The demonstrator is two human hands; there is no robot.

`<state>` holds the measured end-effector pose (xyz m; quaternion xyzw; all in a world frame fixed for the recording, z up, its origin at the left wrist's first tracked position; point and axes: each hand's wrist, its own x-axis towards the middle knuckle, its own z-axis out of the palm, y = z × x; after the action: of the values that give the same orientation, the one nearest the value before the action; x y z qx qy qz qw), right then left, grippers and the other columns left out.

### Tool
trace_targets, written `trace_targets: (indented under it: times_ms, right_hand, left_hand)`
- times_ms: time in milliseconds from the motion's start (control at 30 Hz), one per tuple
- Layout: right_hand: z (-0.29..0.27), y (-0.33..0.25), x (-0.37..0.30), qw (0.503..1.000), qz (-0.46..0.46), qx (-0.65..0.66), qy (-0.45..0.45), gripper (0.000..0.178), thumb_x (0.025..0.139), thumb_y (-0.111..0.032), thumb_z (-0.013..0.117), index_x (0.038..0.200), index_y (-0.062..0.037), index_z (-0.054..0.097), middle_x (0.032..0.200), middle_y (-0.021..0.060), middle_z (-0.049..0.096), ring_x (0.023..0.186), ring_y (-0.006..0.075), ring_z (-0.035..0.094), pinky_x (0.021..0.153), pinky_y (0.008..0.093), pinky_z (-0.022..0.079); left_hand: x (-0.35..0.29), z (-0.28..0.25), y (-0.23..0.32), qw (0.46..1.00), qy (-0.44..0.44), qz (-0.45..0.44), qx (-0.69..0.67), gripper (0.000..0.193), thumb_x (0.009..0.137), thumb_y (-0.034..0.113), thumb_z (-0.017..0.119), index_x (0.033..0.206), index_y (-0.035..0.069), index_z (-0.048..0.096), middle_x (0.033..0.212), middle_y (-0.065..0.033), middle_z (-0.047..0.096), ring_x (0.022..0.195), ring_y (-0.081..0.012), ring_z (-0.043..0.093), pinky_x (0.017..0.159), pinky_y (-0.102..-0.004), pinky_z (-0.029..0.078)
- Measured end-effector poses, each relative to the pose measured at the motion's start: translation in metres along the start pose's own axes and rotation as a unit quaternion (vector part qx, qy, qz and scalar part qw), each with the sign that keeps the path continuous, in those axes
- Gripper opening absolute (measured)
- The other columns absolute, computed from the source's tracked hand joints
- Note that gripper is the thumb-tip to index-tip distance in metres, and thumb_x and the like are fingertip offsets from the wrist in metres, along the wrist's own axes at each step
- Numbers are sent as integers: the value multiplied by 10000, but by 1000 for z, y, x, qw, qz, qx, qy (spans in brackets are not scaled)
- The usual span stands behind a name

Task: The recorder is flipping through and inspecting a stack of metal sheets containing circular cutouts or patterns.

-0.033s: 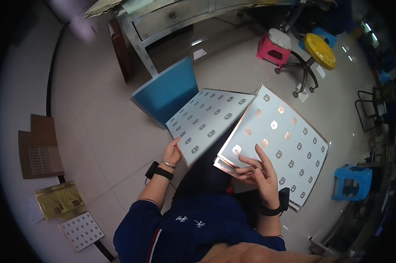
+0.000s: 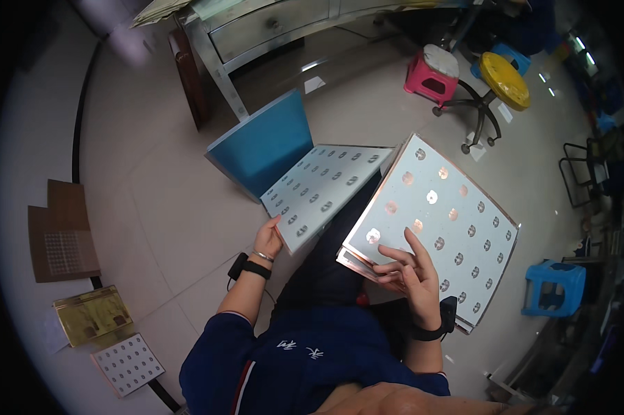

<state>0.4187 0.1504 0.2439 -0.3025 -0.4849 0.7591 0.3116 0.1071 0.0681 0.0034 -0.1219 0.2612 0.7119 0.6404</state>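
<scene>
My left hand (image 2: 268,238) is closed on the near left edge of a thin white panel (image 2: 322,181) with rows of dark round marks. That panel slants away from me over my left leg. A second white panel (image 2: 440,207) with similar marks, some of them coppery and shiny, lies on my right with at least one more panel edge under it. My right hand (image 2: 414,277) is at its near left edge, index finger raised and the other fingers bent apart, gripping nothing that I can see. Behind the left panel a blue board (image 2: 267,142) stands tilted.
Along the left wall are brown cardboard (image 2: 66,235), a gold-coloured panel (image 2: 94,316) and another dotted panel (image 2: 128,365). A table with a drawer (image 2: 270,31) stands ahead. Stools are at the right: a pink one (image 2: 429,83), a yellow-topped wheeled one (image 2: 503,81) and a blue one (image 2: 556,288).
The panel in my left hand has shifted slightly left and tilted back, its far right corner drawing away from the right panel. My right hand has barely moved.
</scene>
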Motion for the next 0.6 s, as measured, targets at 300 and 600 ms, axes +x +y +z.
trace_targets:
  times_ms: [300,600]
  right_hand:
    - [-8,0,-4,998,16,-25,60,509,948,-173,424,1391,-11,230,1166,232,544,944,258,620,767,287,525]
    - [-26,-4,-13,988,20,-67,134,503,941,-188,443,1377,-7,270,1141,224,560,895,233,622,748,295,526]
  left_hand:
    - [72,-108,18,989,134,50,42,216,844,31,485,1030,-76,509,979,-172,599,891,-236,609,823,-327,514]
    - [86,-93,62,956,83,152,-238,451,927,226,390,1258,-74,331,1226,-229,482,1104,-370,498,1005,-442,399]
